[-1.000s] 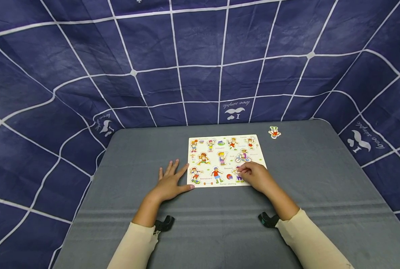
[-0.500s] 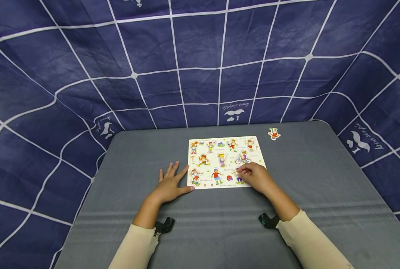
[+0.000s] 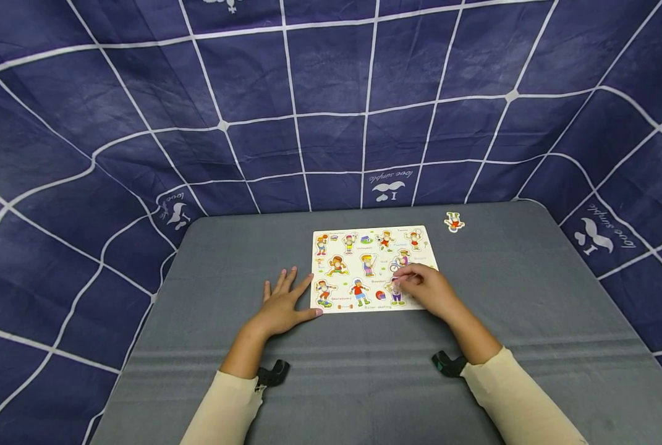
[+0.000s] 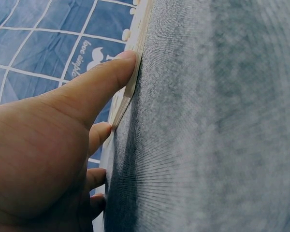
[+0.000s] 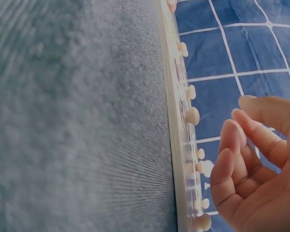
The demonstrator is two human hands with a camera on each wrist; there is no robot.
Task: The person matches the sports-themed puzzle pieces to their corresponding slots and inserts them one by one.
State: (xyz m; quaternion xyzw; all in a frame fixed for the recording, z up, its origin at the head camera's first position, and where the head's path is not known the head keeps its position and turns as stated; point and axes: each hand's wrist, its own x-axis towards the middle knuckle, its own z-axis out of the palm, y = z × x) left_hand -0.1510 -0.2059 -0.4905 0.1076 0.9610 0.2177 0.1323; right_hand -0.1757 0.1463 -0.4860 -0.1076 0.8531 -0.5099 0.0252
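Observation:
A white wooden peg puzzle board [image 3: 355, 262] with colourful sports figures lies on the grey table. My left hand [image 3: 279, 309] spreads its fingers at the board's left side; its thumb [image 4: 125, 60] rests on the near left corner. Over the lower right corner hovers my right hand [image 3: 431, 290], fingers loosely bent. In the right wrist view nothing sits between its fingertips, which are apart from the round knob [image 5: 192, 116] nearby. Below them a baseball figure piece [image 3: 396, 296] lies on the board, partly covered by the hand in the head view.
One loose figure piece [image 3: 454, 222] in red lies at the far right of the table [image 3: 241, 247], beyond the board. Behind and beside the table hangs a navy cloth [image 3: 331, 142] with white grid lines. Each wrist wears a black camera mount [image 3: 447, 363].
My right hand has drawn slightly up and right, its fingertips moving off the baseball figure piece. The left hand stays in place. The head view has tilted a little.

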